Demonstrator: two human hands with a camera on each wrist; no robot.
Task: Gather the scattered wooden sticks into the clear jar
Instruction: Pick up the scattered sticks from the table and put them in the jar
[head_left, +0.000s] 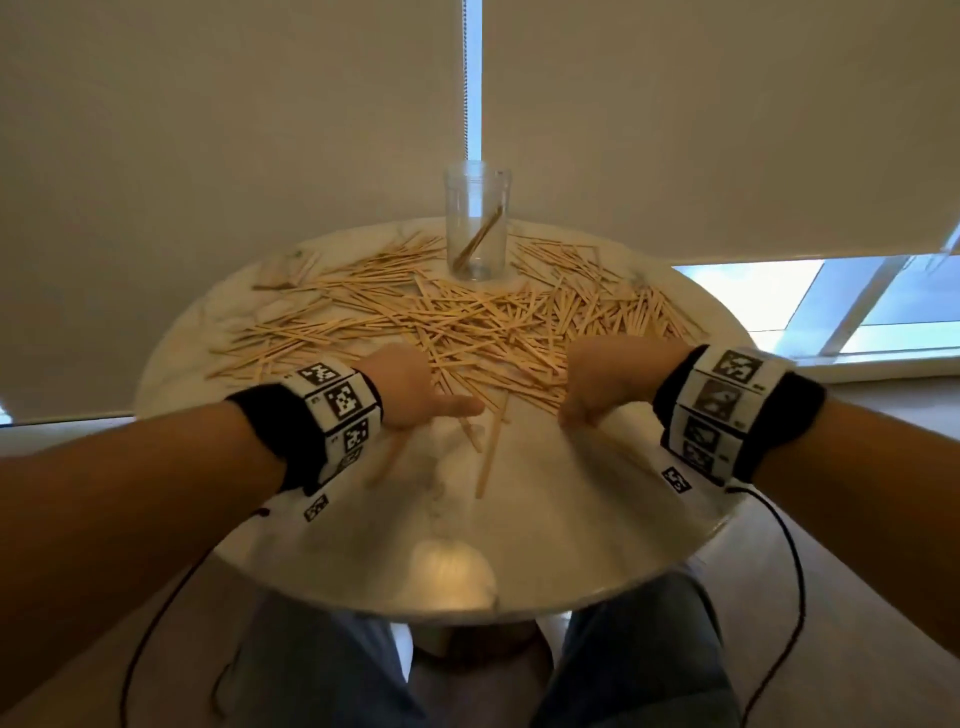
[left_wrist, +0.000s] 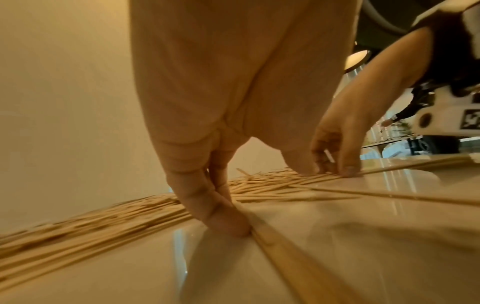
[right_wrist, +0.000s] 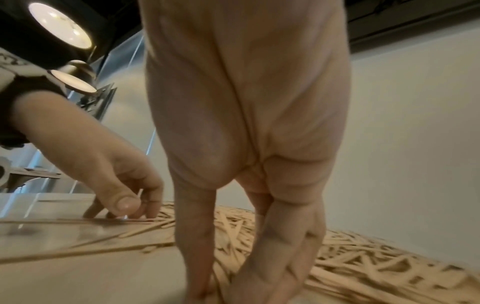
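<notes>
Wooden sticks (head_left: 493, 322) lie scattered in a wide heap over the far half of the round marble table (head_left: 519, 545). The clear jar (head_left: 477, 228) stands upright behind the heap with a few sticks leaning inside. My left hand (head_left: 410, 387) reaches down at the heap's near edge, and its fingertips (left_wrist: 226, 224) pinch the end of one stick (left_wrist: 298, 261) that runs back under the wrist. My right hand (head_left: 602, 384) is curled the same way a little to the right. A thin stick shows between the thumb and fingers (left_wrist: 337, 164). Another stick (head_left: 621, 434) trails from it.
A loose stick (head_left: 491, 452) lies between the two hands. Closed roller blinds (head_left: 727, 130) hang just behind the table, with a window strip (head_left: 831, 306) at the right. Black cables (head_left: 795, 571) hang from both wrist bands. My knees sit under the table's near edge.
</notes>
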